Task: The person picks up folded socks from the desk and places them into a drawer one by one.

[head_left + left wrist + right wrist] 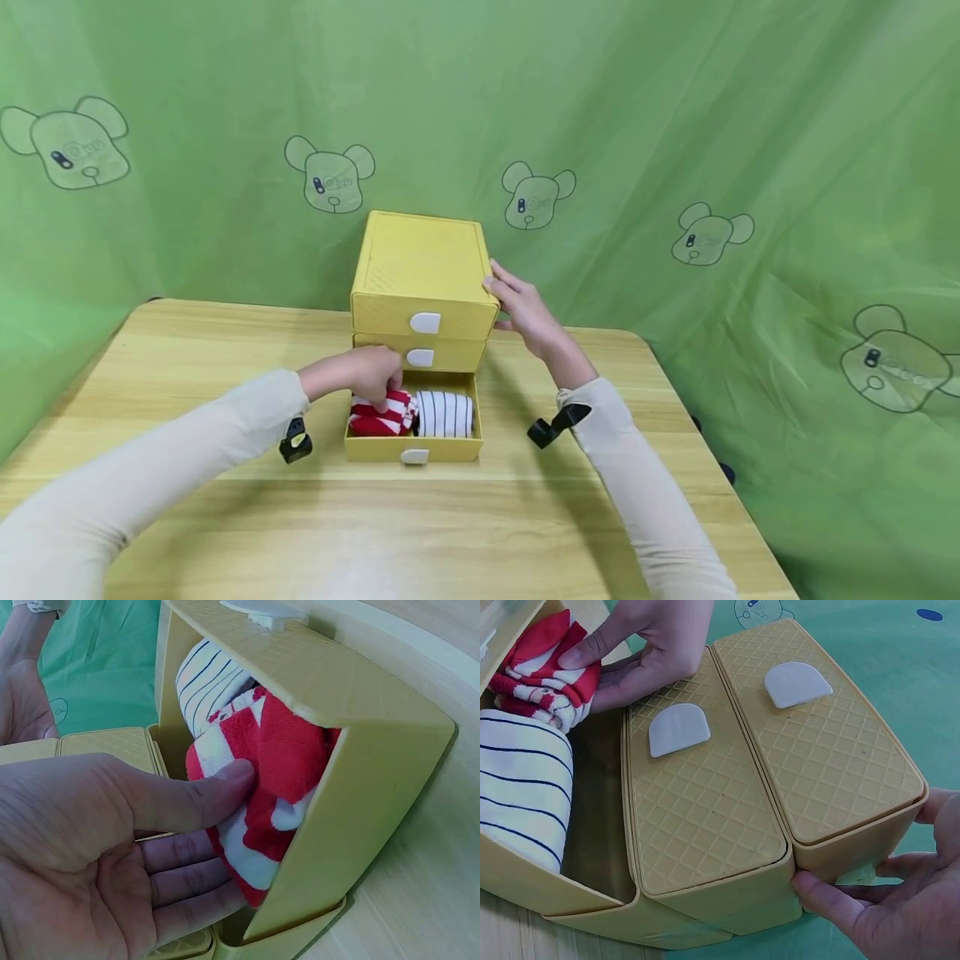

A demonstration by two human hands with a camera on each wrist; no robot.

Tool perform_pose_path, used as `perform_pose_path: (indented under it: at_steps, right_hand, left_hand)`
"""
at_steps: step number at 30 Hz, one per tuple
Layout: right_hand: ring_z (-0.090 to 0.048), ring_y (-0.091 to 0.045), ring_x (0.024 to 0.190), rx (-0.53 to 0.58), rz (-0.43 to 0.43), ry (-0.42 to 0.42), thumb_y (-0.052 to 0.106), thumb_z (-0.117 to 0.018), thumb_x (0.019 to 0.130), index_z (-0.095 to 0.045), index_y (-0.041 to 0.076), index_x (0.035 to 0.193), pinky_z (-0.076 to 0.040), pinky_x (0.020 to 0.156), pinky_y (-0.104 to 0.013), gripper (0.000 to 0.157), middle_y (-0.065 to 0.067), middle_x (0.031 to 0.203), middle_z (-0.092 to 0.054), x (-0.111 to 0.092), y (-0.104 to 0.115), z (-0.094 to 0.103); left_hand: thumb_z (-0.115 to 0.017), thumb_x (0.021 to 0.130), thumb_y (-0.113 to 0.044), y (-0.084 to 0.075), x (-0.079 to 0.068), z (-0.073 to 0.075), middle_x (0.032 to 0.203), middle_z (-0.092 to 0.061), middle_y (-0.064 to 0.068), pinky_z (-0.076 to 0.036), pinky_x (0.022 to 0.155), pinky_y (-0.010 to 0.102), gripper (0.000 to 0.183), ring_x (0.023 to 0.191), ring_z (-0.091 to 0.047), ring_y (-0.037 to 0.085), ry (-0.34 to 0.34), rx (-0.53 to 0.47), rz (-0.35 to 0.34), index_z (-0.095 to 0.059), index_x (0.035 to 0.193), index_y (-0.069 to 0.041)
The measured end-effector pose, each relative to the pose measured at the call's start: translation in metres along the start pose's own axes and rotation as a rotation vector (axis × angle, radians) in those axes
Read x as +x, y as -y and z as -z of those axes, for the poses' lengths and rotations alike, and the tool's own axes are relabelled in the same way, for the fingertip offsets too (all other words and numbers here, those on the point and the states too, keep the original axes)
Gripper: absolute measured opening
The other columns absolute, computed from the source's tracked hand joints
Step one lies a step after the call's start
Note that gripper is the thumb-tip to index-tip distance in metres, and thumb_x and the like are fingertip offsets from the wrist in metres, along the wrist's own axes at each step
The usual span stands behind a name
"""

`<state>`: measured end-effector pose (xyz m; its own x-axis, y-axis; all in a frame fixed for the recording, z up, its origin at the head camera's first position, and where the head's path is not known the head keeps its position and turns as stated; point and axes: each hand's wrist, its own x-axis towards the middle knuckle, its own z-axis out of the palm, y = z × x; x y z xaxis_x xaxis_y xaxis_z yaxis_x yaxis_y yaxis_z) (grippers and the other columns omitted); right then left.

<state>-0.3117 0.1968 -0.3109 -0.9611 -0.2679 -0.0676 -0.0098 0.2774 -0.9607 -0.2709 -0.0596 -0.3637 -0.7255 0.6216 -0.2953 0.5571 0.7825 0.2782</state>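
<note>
A yellow drawer unit point(423, 257) stands on the table with its bottom drawer point(450, 451) pulled out. Inside that drawer lie a folded red-and-white striped sock bundle point(289, 761) on the left and a rolled white cloth item with dark stripes point(523, 787) on the right. My left hand point(372, 372) reaches into the drawer and pinches the red-and-white sock bundle, thumb on the near face and fingers beneath. Against the unit's upper right side, my right hand point(528, 315) rests with its fingers extended over the top edge and side.
The middle drawer point(705, 802) and top drawer point(832, 735) are closed, each with a white tab. The unit sits near the back of the wooden table point(315, 533). Behind hangs a green curtain point(442, 83) with bear-head prints.
</note>
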Motion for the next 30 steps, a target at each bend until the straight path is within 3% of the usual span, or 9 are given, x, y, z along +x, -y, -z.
perform_pose_path:
  at_steps: [5, 10, 30]
  right_hand:
    - [-0.03, -0.04, 0.152, -0.003, 0.006, 0.004, 0.043, -0.048, 0.106, -0.018, 0.03, 0.164, -0.042, 0.113, -0.06, 0.066, -0.001, 0.172, -0.013, 0.001, 0.001, 0.001]
    - [-0.032, -0.04, 0.152, -0.004, 0.007, 0.003, 0.042, -0.049, 0.106, -0.018, 0.029, 0.164, -0.043, 0.112, -0.06, 0.067, 0.0, 0.172, -0.014, 0.001, 0.0, 0.0]
    - [-0.029, -0.04, 0.153, -0.007, 0.011, 0.004, 0.042, -0.048, 0.106, -0.018, 0.03, 0.163, -0.042, 0.113, -0.06, 0.066, -0.001, 0.172, -0.012, -0.001, -0.001, -0.001]
  left_hand:
    - [-0.081, 0.083, -0.005, 0.0, 0.003, 0.0, 0.078, -0.069, 0.0, -0.048, 0.064, 0.025, 0.005, 0.073, -0.056, 0.015, 0.016, 0.011, 0.004, -0.077, 0.082, -0.009]
    - [-0.08, 0.083, -0.005, 0.002, 0.005, -0.005, 0.075, -0.067, -0.001, -0.047, 0.064, 0.024, 0.008, 0.072, -0.054, 0.014, 0.008, 0.032, -0.009, -0.076, 0.078, -0.009]
    - [-0.08, 0.085, -0.007, 0.01, 0.007, -0.021, 0.087, -0.075, 0.004, -0.058, 0.078, 0.032, 0.009, 0.082, -0.065, 0.018, -0.098, 0.048, -0.024, -0.08, 0.093, -0.007]
